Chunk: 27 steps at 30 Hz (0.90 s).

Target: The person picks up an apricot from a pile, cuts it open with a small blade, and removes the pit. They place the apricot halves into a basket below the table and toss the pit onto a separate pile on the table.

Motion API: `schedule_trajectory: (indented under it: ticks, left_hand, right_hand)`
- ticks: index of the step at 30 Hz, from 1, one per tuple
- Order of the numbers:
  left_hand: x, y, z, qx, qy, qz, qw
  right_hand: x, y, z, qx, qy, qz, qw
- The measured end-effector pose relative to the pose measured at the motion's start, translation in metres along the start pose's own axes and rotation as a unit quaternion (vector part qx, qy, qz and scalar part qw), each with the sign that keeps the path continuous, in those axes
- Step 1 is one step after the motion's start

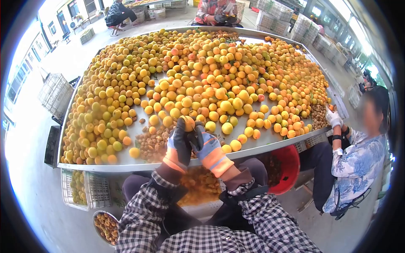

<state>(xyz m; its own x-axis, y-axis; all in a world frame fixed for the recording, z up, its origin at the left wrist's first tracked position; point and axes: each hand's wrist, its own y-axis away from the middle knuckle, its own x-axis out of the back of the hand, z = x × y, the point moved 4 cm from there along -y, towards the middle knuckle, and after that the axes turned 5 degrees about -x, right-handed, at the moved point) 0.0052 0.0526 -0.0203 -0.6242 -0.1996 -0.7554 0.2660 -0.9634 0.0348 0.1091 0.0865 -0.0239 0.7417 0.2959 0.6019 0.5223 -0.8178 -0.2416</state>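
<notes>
Both of my hands wear orange and grey gloves with dark fingers and meet over the near edge of a metal table (168, 165). My left hand (179, 145) is closed around an orange apricot (188, 123). Beside it, my right hand (207, 147) has its fingers pressed together at the fruit's lower right side; whether they hold anything else is hidden. Many yellow and orange apricots (228, 76) cover the table beyond. A heap of brown pits (152, 145) lies just left of my hands. Below them, orange fruit pieces (200, 185) fill a container between my knees.
A red basin (289, 168) stands right of my knees. At the right edge sits a co-worker (358, 156) with a gloved hand on the table. Another person (217, 14) is across the table. White crates (97, 189) and a bowl of pits (106, 227) are at lower left.
</notes>
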Motion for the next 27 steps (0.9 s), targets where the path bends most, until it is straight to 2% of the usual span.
schedule_trajectory:
  ticks: [1,3,4,6,7,10,11,12,14,17,20,22,24,25,27]
  left_hand:
    - [-0.001,-0.001,0.001,0.001,0.0,0.0,1.0]
    - [-0.003,-0.003,0.008,0.012,-0.117,0.011,0.993]
    - [-0.002,-0.005,0.011,0.012,-0.116,0.013,0.993]
    - [-0.006,-0.008,0.024,-0.08,-0.325,-0.056,0.941]
    - [-0.006,-0.008,0.027,-0.076,-0.345,-0.051,0.934]
    - [-0.001,-0.009,0.022,-0.1,-0.305,-0.012,0.947]
    - [-0.006,-0.006,0.014,-0.022,-0.207,-0.046,0.977]
    - [-0.01,-0.006,0.009,-0.022,-0.208,-0.047,0.977]
    - [-0.008,-0.007,-0.003,0.008,-0.103,0.094,0.99]
    - [0.006,-0.017,-0.008,0.021,-0.128,0.085,0.988]
    - [0.01,-0.02,-0.006,-0.002,-0.176,0.083,0.981]
    - [0.007,-0.019,-0.003,-0.023,-0.211,0.081,0.974]
    - [0.002,-0.018,0.002,-0.083,-0.263,0.099,0.956]
    - [0.004,-0.019,0.0,-0.084,-0.263,0.098,0.956]
    - [0.011,-0.021,-0.005,-0.053,-0.244,0.069,0.966]
  right_hand:
    - [-0.002,0.0,0.003,-0.028,0.045,0.001,0.999]
    - [0.002,-0.004,0.004,-0.013,0.029,0.01,0.999]
    - [0.005,-0.005,0.003,0.0,0.013,0.02,1.0]
    - [0.011,-0.005,0.0,-0.005,0.022,0.016,1.0]
    - [0.012,-0.005,0.0,-0.009,0.028,0.014,0.999]
    - [-0.002,-0.004,0.009,-0.024,0.012,-0.006,1.0]
    - [-0.003,-0.004,0.005,-0.025,0.011,-0.005,1.0]
    - [-0.001,-0.004,-0.001,-0.03,0.04,0.0,0.999]
    - [0.0,-0.005,-0.003,-0.034,0.07,0.005,0.997]
    - [-0.004,-0.007,0.002,-0.051,0.069,-0.027,0.996]
    - [0.003,-0.006,0.0,-0.051,0.132,-0.03,0.99]
    - [0.014,-0.004,-0.007,-0.006,0.084,0.07,0.994]
    - [0.018,-0.002,-0.007,-0.027,0.074,0.07,0.994]
    - [0.021,-0.002,-0.006,-0.049,0.064,0.07,0.994]
    - [0.027,-0.003,-0.011,-0.03,0.071,0.084,0.993]
